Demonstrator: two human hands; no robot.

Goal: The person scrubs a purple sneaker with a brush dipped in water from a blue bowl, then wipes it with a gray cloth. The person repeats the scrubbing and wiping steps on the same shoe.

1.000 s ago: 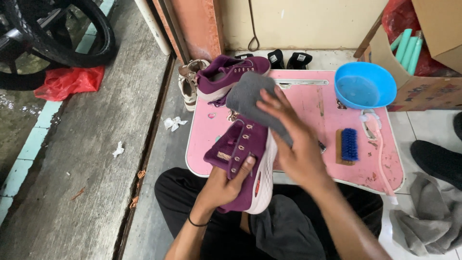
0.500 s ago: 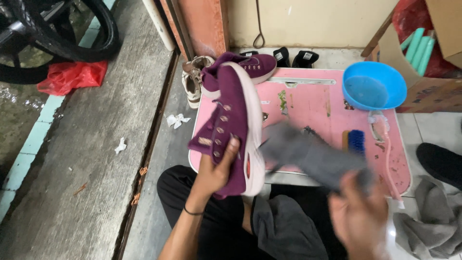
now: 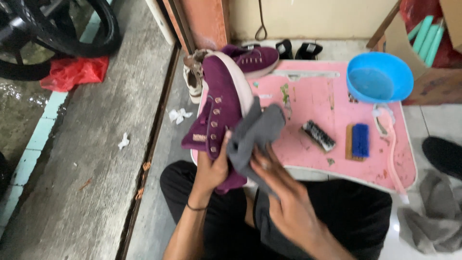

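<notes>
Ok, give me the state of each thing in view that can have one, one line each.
Purple suede shoe with white sole: lifted, tilted, gripped by left hand.
Grey cloth: bunched, pressed against the shoe's sole by right hand.
Second purple shoe: resting on the pink table.
Blue plastic bowl: upright, holds water.
Blue-bristled brush: lying idle.

A brown cardboard box (image 3: pixel 435 72) stands open at far right.

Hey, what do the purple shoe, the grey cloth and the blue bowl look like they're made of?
Purple shoe: matte, napped upper, probably suede; smooth pale sole, likely rubber. Grey cloth: soft woven or microfibre fabric, since it folds limply. Blue bowl: plastic, going by its thin glossy wall.
</notes>
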